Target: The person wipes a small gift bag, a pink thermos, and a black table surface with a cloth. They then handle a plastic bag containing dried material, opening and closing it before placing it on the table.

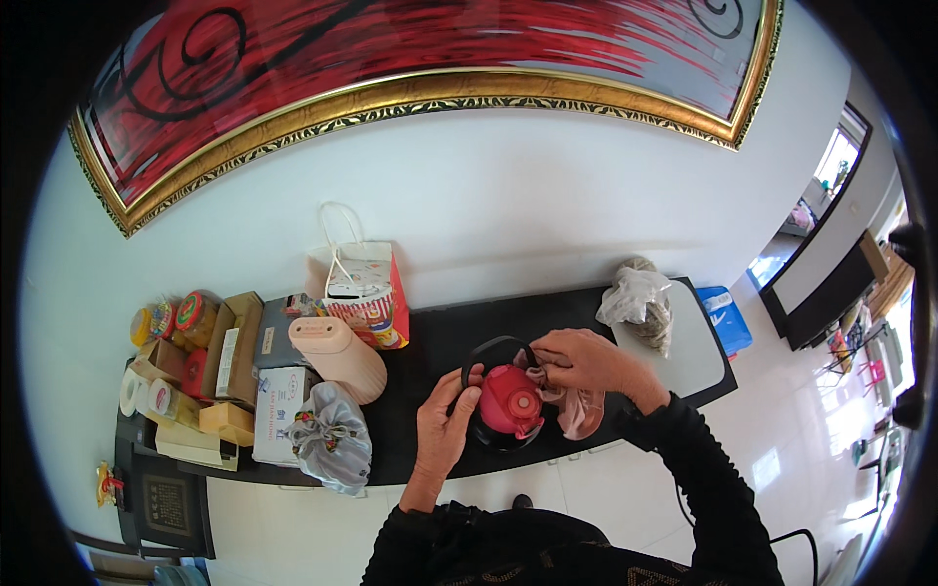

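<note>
A red-lidded drinking bottle (506, 395) with a dark base stands on the black cabinet top (440, 329), its lid turned up towards me. From it rises a looped black carrying strap (498, 343). My left hand (448, 414) grips the strap's left side, its thumb near the lid. Over on the right, my right hand (586, 360) pinches a crumpled pink cloth (582, 414) against the other side of the strap. The cloth's loose end hangs down beside the bottle. My right fingers partly hide where cloth and strap meet.
Left of the bottle are a silvery drawstring pouch (333, 439), a cream ribbed container (341, 355), a paper gift bag (366, 293), and several boxes and jars. A plastic bag (637, 304) lies on a white board (689, 344) at right. A framed painting (440, 88) hangs above.
</note>
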{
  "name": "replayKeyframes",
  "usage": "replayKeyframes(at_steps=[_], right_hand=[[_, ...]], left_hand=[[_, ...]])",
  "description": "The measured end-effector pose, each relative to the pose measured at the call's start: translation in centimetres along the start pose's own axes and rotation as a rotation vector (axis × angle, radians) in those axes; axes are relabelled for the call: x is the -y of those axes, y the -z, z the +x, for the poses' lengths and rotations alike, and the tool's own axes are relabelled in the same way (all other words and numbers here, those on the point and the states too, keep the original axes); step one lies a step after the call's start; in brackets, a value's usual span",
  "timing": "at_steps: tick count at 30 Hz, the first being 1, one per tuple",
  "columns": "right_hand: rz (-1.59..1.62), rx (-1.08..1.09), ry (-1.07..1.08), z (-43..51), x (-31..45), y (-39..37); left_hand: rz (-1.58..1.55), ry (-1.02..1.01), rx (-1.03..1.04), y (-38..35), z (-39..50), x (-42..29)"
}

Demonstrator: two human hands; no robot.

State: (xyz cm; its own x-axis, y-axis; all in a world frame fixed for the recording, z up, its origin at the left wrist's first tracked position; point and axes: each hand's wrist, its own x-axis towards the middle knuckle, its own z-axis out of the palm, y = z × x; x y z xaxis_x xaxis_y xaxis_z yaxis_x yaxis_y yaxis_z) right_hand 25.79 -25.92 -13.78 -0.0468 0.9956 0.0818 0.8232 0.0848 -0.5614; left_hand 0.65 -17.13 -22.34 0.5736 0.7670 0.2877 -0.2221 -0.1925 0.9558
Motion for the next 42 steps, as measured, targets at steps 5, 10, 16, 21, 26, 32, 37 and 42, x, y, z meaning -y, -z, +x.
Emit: replayKeyframes(at_steps=[5,10,16,21,26,32,37,42], right_hand=[[0.238,-0.306,-0.275,-2.8,1.3,0.5],[1.048,-0.417,-0.224,-5.7,3.0,2.0],[0.793,-0.468,-0.072,-7.6,7.3,-2.0],[1.3,-0.367,-0.338,-6.7,9.8,-2.6],[1.169,-0.414,-0.55,-4.2,12.7,-3.3],[1.808,-0.655,-0.091,-3.3,13.5,-6.7],[1.18,-0.593,-0.061,-3.9,12.6,-8.2],[0.707,-0.44,-0.036,-3.6,13.7,-7.1]], left_hand=[[-0.074,0.04,0.032,0.3,0.0,-0.4],[-0.119,0.083,0.059,0.6,0.0,-0.7],[-0.169,0.097,0.048,0.5,-0.2,-0.6],[-0.119,0.131,0.055,0.8,-0.7,0.1],[-0.18,0.015,0.052,0.8,-1.0,2.1],[-0.154,-0.08,0.101,0.8,-1.1,3.3],[-0.107,-0.189,0.122,1.0,-0.7,3.2],[-0.222,-0.122,0.151,0.7,-0.6,2.7]])
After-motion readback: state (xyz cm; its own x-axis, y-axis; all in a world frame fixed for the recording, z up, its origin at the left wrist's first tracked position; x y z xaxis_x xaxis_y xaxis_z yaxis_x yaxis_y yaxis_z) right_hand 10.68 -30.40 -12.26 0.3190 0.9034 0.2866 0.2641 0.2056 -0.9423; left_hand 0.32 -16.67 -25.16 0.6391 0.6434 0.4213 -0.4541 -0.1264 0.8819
